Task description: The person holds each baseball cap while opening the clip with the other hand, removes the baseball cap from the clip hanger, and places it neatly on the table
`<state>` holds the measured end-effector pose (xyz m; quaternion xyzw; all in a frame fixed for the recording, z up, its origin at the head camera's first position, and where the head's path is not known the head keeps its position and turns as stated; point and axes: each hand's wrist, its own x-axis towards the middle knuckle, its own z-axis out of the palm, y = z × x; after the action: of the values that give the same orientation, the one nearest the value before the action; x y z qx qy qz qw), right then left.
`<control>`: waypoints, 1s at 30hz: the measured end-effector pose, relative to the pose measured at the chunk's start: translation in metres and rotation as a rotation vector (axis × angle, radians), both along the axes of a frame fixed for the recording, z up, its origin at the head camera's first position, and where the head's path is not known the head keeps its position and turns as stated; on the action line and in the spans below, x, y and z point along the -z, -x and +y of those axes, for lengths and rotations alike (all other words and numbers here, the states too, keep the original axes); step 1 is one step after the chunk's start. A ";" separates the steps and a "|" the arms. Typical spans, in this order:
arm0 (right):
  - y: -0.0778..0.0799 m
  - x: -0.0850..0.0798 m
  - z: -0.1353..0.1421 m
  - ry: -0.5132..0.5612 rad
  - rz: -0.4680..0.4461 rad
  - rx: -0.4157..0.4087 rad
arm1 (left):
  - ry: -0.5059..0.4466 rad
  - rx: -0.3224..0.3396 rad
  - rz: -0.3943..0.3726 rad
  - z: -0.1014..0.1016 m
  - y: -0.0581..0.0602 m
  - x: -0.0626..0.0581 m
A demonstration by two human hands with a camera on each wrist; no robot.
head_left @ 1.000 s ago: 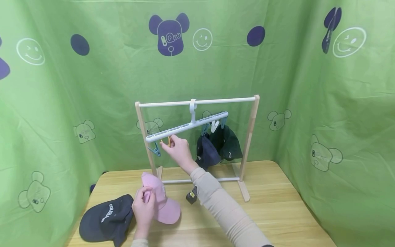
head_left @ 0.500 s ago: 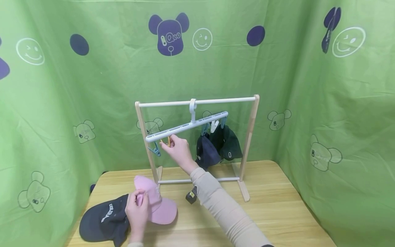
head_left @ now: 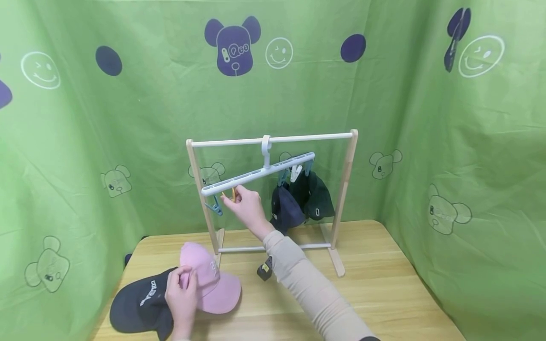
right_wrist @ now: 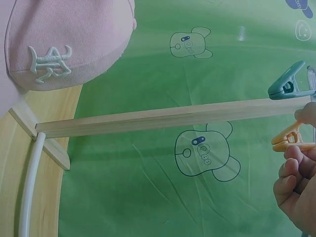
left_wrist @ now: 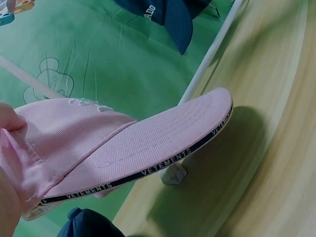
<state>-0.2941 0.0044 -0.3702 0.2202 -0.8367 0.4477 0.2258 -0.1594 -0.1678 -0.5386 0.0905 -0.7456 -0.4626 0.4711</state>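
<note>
My left hand [head_left: 182,296] pinches the side of a pink baseball cap [head_left: 206,279], held just above the table with its brim toward the right. In the left wrist view the brim's dark edge [left_wrist: 165,163] carries white lettering. Up at the rack, my right hand [head_left: 249,208] pinches a yellow clothespin [right_wrist: 289,139] between thumb and fingers. That clothespin hangs under the low left end of a pale clip hanger [head_left: 239,180], which tilts down to the left. A blue-green clothespin [right_wrist: 287,83] hangs beside it, holding nothing.
A black cap [head_left: 136,305] lies on the table at left, partly behind my left hand. Navy [head_left: 290,208] and dark green [head_left: 320,196] caps hang clipped at the hanger's right. The wooden rack [head_left: 345,189] stands at the back; a small black object [head_left: 265,269] lies before it.
My left hand has moved left and slightly down with the pink cap, now overlapping more of the black cap. The right hand stays at the yellow clothespin.
</note>
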 end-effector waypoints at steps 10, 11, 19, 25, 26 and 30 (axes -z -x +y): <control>-0.001 -0.001 0.001 0.000 -0.016 -0.004 | -0.026 -0.054 -0.040 -0.010 -0.009 0.004; -0.001 -0.001 0.001 0.000 -0.016 -0.003 | -0.033 -0.060 -0.048 -0.011 -0.010 0.005; 0.000 0.000 0.001 0.001 -0.022 0.001 | -0.079 -0.135 -0.102 -0.018 -0.019 0.012; 0.000 0.001 0.000 -0.004 -0.012 0.008 | -0.119 -0.205 -0.140 -0.020 -0.024 0.014; 0.000 0.001 0.000 -0.003 -0.010 0.007 | -0.128 -0.210 -0.141 -0.020 -0.025 0.014; -0.001 0.001 0.001 0.003 -0.011 0.001 | -0.155 -0.240 -0.144 -0.021 -0.027 0.017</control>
<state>-0.2931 0.0051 -0.3710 0.2169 -0.8374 0.4499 0.2219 -0.1325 -0.1891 -0.5557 0.2480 -0.7233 -0.4516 0.4598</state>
